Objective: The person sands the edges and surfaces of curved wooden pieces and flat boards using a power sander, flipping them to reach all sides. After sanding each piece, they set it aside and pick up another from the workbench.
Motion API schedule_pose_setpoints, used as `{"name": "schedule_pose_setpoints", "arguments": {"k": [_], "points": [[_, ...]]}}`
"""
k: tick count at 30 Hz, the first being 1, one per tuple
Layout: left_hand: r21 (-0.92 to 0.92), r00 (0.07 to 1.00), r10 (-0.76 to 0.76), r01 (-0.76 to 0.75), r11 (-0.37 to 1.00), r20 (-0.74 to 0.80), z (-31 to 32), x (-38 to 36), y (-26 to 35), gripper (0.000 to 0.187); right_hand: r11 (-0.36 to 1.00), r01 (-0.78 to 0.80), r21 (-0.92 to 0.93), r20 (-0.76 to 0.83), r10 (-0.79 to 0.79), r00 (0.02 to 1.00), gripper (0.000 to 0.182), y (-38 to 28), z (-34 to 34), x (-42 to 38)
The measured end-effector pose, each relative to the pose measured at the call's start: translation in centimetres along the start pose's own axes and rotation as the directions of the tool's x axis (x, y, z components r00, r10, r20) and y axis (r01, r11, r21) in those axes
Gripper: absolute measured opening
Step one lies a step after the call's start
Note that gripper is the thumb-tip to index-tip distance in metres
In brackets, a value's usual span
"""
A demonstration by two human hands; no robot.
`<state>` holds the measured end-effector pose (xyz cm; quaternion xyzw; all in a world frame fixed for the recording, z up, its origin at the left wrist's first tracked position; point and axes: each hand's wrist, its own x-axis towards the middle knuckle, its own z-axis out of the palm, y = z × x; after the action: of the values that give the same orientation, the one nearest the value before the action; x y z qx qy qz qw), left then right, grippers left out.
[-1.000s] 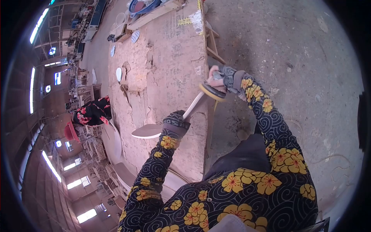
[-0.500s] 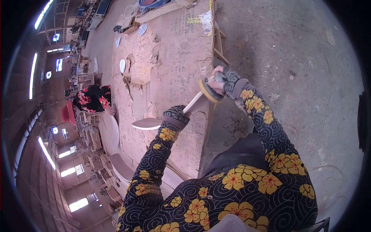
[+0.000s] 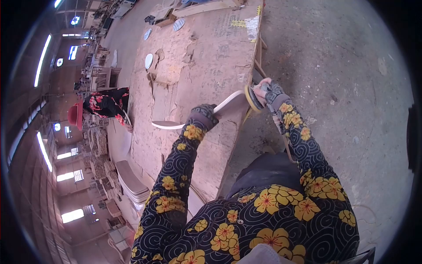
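Note:
My left hand [image 3: 205,116], in a patterned fingerless glove, is closed around the middle of a curved wooden board [image 3: 232,105] with a pale edge. One end of the board sticks out to the left of the hand, just above the worktable; the other points toward my right hand. Gloved in the same way, my right hand [image 3: 268,92] grips a sander [image 3: 252,99] with a round yellow pad. The pad stands on its edge at the board's right end, touching it or very close. A hose [image 3: 288,147] hangs below my right wrist.
The worktable [image 3: 211,57] has a worn, torn covering. On it lie several oval pads [image 3: 149,60]. Across the table a person in a red hat [image 3: 75,115] handles another curved piece. Stacked curved boards [image 3: 132,182] stand at left. Concrete floor [image 3: 329,66] lies to the right.
The sander has shifted right, from overlapping the board's end to its very tip, exposing more of the board. My view has turned slightly. The other person's arm has moved with their piece.

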<state>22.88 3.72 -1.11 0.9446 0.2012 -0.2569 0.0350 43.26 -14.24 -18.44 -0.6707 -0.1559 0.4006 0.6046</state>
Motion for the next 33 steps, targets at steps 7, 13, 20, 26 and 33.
{"name": "schedule_pose_setpoints", "arguments": {"k": [7,13,20,26,33], "points": [[0.058,0.997,-0.008,0.003,0.998,0.073,-1.1,2.3,-1.1,0.043,0.436,0.416,-0.798,0.280,-0.343,0.896,0.053,-17.0,4.0,-8.8],[0.080,0.996,-0.010,0.003,0.997,0.092,-2.3,1.5,-0.2,0.045,0.355,0.363,-0.861,0.188,-0.442,0.877,0.056,-13.6,8.1,-7.3],[0.086,0.999,0.045,-0.046,0.995,0.015,-1.4,1.7,-0.8,0.047,0.848,0.303,-0.435,-0.165,-0.406,0.899,0.051,-9.4,2.6,-5.4],[0.075,0.998,0.065,-0.064,0.995,-0.008,-0.8,1.6,-0.8,0.046,0.963,0.015,0.268,-0.215,0.045,0.976,0.042,7.0,2.5,1.5],[0.056,0.997,0.065,-0.063,0.996,-0.035,-1.0,-0.1,0.2,0.042,0.964,-0.173,0.201,-0.229,0.218,0.949,0.047,8.4,2.0,0.1]]}}
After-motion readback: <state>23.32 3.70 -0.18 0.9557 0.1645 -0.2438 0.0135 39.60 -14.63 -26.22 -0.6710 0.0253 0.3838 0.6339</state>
